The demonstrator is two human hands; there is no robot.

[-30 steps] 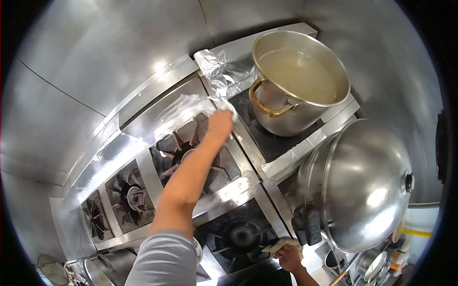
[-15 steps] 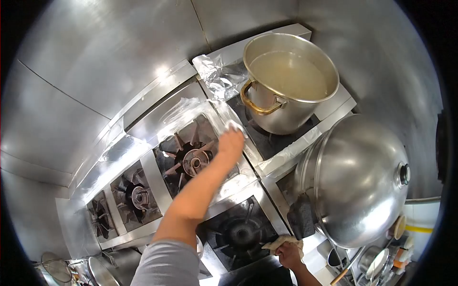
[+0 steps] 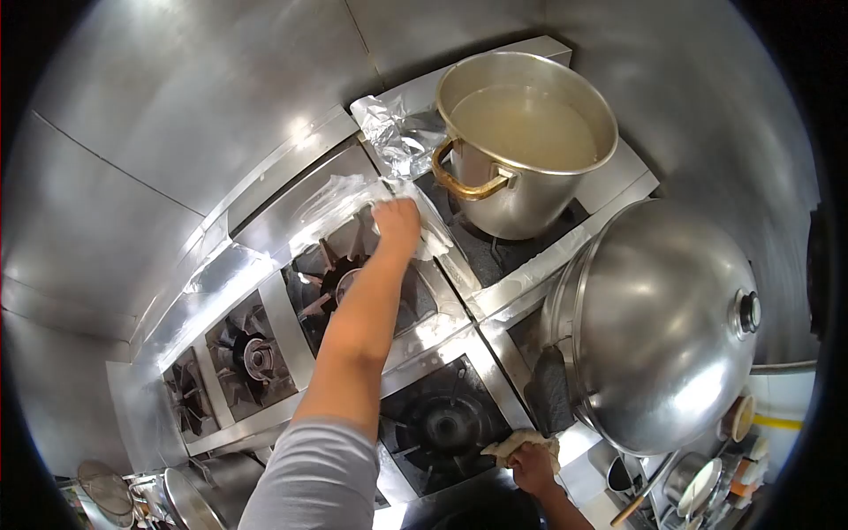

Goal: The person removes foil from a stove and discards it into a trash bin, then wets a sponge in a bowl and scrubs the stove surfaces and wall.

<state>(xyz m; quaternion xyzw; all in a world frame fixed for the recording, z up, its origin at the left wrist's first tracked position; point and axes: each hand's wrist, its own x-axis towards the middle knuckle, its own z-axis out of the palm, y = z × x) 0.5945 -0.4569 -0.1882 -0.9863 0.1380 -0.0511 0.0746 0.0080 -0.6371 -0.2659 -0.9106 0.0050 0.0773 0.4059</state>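
My left hand (image 3: pixel 397 218) reaches to the back of the stove top (image 3: pixel 420 339), beside the large burner (image 3: pixel 346 279). Its fingers are closed on a white wad (image 3: pixel 378 215), mostly hidden, perhaps a cloth or scrubber. White suds (image 3: pixel 340 205) smear the metal around it. Near the front edge, my right hand (image 3: pixel 533 466) grips a beige cloth (image 3: pixel 518 442), next to the front burner (image 3: pixel 446 427).
A tall pot (image 3: pixel 539 196) of cloudy liquid stands at the back right, with crumpled foil (image 3: pixel 397 132) beside it. A big domed lid (image 3: pixel 671 327) fills the right side. More burners (image 3: pixel 253 358) lie left; pans and utensils (image 3: pixel 693 486) sit lower right.
My left hand has moved left and upward along the back of the burner, leaving suds where it was. My right hand stays about in place with the cloth.
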